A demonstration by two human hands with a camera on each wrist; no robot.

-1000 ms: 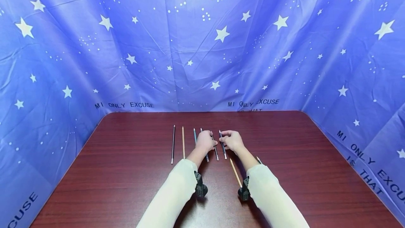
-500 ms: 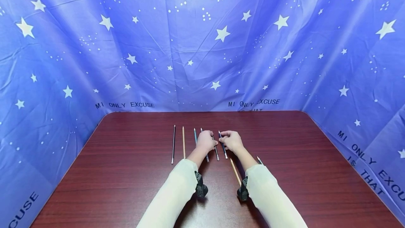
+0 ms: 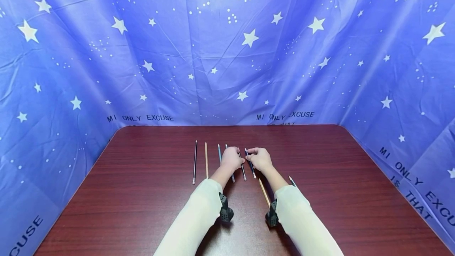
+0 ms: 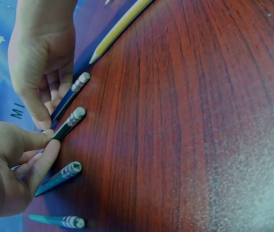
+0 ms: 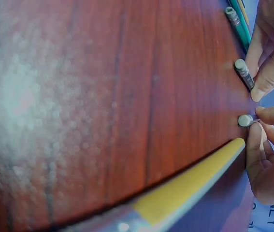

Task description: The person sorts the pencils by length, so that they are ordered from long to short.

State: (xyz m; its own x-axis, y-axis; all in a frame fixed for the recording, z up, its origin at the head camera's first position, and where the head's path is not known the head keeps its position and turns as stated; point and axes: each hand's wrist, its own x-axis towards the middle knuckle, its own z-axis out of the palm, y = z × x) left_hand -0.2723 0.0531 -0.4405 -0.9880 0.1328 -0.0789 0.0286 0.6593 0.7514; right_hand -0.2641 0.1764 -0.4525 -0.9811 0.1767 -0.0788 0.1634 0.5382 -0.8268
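My left hand (image 3: 232,158) pinches a black pencil (image 4: 68,124) between thumb and fingers; the pencil lies on the table with its white eraser toward me. Close to its right, my right hand (image 3: 261,159) holds a dark blue pencil (image 3: 251,167) between thumb and fingers, its eraser end also nearer me. The two pencils lie apart, tilted slightly. Left of them, a teal pencil (image 3: 219,151) and another dark pencil (image 3: 233,177) are partly hidden by the left hand. A second black pencil (image 3: 194,163) and a light wooden pencil (image 3: 206,161) lie farther left.
A yellow pencil (image 3: 264,192) points away from me beside the right forearm, its near end hidden by the black wrist camera (image 3: 271,214). Another pencil tip (image 3: 292,181) shows right of the right sleeve. Blue star-printed cloth (image 3: 213,50) hangs behind the reddish-brown table (image 3: 124,192).
The dark blue pencil has turned slightly, its far tip shifting left and its eraser end a little right, with the right hand drifting slightly along. The left hand stays still.
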